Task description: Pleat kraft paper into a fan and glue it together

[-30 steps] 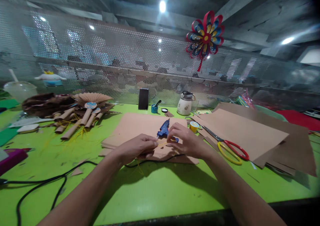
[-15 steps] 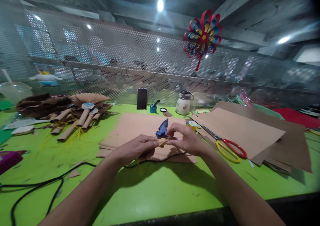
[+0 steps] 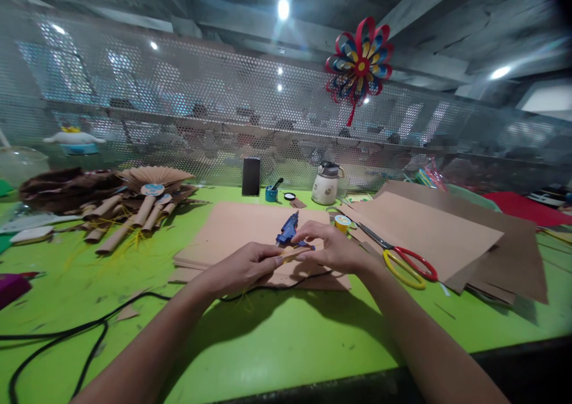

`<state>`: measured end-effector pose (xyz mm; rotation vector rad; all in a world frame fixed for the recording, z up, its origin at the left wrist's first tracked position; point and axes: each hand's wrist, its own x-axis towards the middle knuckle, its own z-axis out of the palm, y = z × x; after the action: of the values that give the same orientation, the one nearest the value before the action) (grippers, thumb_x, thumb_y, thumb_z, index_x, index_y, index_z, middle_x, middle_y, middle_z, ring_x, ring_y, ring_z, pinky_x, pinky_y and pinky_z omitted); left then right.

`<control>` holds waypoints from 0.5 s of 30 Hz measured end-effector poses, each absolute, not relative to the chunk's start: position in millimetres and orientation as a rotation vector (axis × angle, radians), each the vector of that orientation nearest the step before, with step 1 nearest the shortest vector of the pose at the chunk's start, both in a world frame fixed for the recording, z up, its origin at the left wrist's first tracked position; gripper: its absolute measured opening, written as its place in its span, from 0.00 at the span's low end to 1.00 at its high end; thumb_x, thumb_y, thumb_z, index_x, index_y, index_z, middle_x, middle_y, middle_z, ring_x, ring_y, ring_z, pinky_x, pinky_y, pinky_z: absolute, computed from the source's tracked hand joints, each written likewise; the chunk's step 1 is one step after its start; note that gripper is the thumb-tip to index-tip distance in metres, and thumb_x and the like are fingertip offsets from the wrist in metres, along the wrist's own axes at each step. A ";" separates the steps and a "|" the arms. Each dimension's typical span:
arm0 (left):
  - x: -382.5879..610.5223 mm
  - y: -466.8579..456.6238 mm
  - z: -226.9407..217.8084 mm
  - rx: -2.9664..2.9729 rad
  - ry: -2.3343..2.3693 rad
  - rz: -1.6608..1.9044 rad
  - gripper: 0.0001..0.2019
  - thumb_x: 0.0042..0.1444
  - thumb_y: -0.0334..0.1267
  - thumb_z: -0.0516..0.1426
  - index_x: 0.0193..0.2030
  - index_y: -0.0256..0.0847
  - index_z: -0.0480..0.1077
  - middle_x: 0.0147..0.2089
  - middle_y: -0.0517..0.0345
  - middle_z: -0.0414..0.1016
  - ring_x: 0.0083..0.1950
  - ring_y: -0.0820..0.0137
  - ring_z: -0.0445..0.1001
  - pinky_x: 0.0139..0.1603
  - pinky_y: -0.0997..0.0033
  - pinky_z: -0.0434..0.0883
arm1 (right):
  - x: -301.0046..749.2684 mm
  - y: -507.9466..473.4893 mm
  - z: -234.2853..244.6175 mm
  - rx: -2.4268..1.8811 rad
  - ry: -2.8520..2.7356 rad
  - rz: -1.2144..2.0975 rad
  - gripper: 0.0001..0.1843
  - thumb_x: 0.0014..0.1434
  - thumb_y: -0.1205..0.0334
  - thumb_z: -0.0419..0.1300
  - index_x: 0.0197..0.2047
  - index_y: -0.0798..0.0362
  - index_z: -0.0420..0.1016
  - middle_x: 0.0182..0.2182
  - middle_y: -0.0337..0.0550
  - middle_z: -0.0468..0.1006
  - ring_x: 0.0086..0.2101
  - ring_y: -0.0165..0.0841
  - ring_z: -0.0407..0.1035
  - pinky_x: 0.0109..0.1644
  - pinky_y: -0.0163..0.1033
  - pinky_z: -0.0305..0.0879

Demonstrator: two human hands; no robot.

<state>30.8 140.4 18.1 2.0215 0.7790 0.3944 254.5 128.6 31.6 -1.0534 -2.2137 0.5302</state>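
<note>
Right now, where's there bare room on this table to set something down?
Bare green tabletop lies between your left forearm and right forearm, bordered by the tan paper stack and the front edge. Rightward, a smaller patch fronts the brown paper sheets. Crowded: around your right hand, glue gun and scissors; back left, around the pleated fan.

The left hand [image 3: 248, 266] and right hand [image 3: 333, 248] face each other with fingertips close, the left pinching between thumb and forefinger, the right with its forefinger arched above its thumb. Behind them, the bare left forearm [image 3: 154, 329] and right forearm [image 3: 404, 311] spread apart toward the body.
</note>
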 end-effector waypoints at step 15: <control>36.6 138.7 18.8 2.217 0.804 0.413 0.19 0.60 0.47 0.46 0.44 0.38 0.72 0.34 0.57 0.72 0.32 0.72 0.63 0.32 0.74 0.59 | 253.7 128.5 30.5 -1.066 -2.254 0.603 0.03 0.51 0.66 0.65 0.30 0.56 0.76 0.30 0.41 0.74 0.34 0.30 0.67 0.39 0.35 0.63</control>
<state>36.6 138.7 18.8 2.2171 0.8044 0.4127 253.7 128.5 30.5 -1.0661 -2.2537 0.6028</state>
